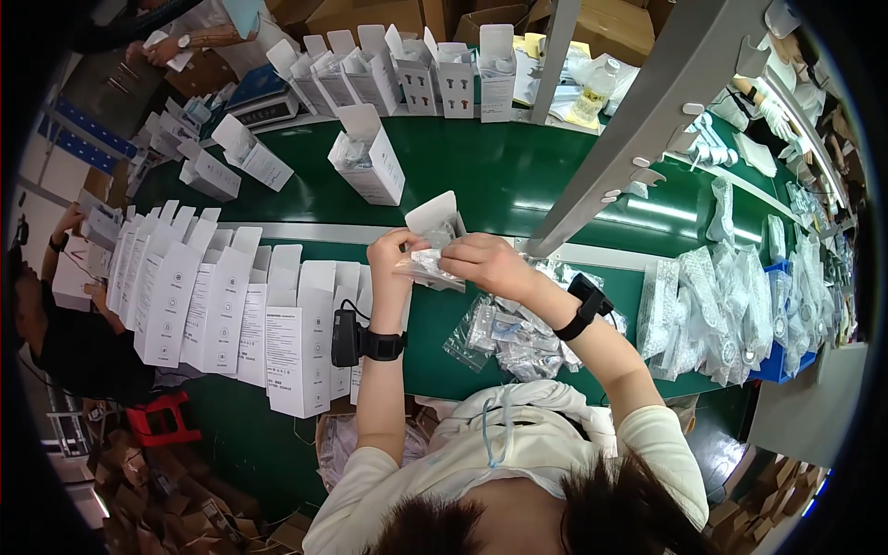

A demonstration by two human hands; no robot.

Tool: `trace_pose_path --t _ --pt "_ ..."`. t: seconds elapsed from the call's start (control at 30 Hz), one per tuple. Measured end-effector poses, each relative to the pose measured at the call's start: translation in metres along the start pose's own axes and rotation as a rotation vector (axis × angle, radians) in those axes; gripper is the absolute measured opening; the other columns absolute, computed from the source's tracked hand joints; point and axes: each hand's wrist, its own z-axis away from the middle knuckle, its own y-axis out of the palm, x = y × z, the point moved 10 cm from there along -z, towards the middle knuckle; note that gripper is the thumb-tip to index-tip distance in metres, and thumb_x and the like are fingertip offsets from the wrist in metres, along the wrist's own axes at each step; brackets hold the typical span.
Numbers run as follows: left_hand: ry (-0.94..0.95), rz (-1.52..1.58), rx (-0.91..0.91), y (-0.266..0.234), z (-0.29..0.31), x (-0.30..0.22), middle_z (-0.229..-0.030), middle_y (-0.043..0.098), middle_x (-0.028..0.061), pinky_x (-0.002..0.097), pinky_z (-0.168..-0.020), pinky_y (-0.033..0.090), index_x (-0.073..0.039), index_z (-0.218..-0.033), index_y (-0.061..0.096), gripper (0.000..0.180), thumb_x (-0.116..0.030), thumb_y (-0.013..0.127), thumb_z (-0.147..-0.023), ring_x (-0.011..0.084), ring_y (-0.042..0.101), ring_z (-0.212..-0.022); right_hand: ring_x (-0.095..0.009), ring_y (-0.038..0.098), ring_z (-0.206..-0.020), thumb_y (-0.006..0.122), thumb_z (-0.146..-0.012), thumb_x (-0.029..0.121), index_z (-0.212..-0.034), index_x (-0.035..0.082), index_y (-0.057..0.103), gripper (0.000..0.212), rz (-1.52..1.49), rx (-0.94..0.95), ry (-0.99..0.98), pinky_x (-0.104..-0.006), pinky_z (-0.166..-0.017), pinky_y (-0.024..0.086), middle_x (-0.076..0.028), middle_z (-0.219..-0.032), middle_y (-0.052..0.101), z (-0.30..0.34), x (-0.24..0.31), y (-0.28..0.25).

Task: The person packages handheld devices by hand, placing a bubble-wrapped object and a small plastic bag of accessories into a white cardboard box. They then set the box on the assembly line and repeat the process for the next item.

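Table: green, running under the open box's (433, 213) near side; its bare top (424, 356) shows toward the person.
Loose bags: a heap of small clear bags (523, 338) lies on the person's side of the open box, slightly to its right.
Left hand (393, 252): curled at the open box's left side, by a small clear bag (427, 265); which of the two it grips, I cannot tell.
Right hand (486, 264): fingers pinched together on that small clear bag, at the open box's near right side.
Carton row: white cartons (296, 347) stand upright, flaps raised, left of the open box.
Wrapped packets: clear bubble-wrapped packets (708, 314) lie well right of the open box, some by a blue bin (770, 368).
Single carton: one white carton (372, 166), flap up, stands beyond the open box, to its left.
Far cartons: more flapped cartons (458, 81) line up behind that one, farthest from the open box.
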Motion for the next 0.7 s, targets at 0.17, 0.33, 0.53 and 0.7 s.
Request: trace_pose_path --t 0.17,0.33,0.53,0.7 --pt "-0.047 -0.016 -0.026 -0.004 0.002 0.007 -0.071 0.06 0.0124 0.0288 -0.056 0.044 0.005 -0.067 0.056 0.015 -0.002 0.068 -0.062 0.0234 0.057 -0.06 -0.025 0.051 -0.091 0.058 -0.063 0.004 -0.082 0.003 0.058 0.019 0.156 0.412 -0.025 -0.037 -0.082 0.041 -0.006 -0.083 0.059 0.005 0.005 0.042" --pt "-0.029 -0.063 -0.041 -0.001 0.002 0.004 -0.074 0.061 0.0131 0.0284 -0.059 0.045 0.005 -0.069 0.056 0.014 -0.003 0.066 -0.064 0.0247 0.059 -0.064 -0.026 0.047 -0.095 0.057 -0.062 0.008 -0.08 0.004 0.057 0.018 0.344 0.767 0.1 -0.0404 -0.087 0.037 -0.005 -0.084 0.056 0.006 0.0 0.072" --pt "0.128 -0.008 -0.12 -0.002 0.008 -0.002 -0.08 0.061 0.0137 0.0305 -0.061 0.046 0.004 -0.076 0.057 0.014 -0.004 0.065 -0.068 0.0291 0.059 -0.07 -0.026 0.046 -0.097 0.06 -0.068 0.013 -0.084 0.003 0.055 0.019 0.29 0.077 -0.012 -0.0403 -0.089 0.036 -0.008 -0.092 0.053 0.004 -0.005 0.044" --pt "0.1 -0.099 -0.283 -0.048 0.031 -0.021 -0.103 0.055 0.0133 0.0351 -0.078 0.043 0.001 -0.094 0.054 0.027 -0.006 0.065 -0.07 0.0301 0.054 -0.093 -0.029 0.043 -0.104 0.068 -0.065 0.015 -0.103 0.004 0.052 0.043 0.171 -0.135 0.175 -0.0394 -0.093 0.034 -0.012 -0.105 0.047 0.008 -0.021 0.025"
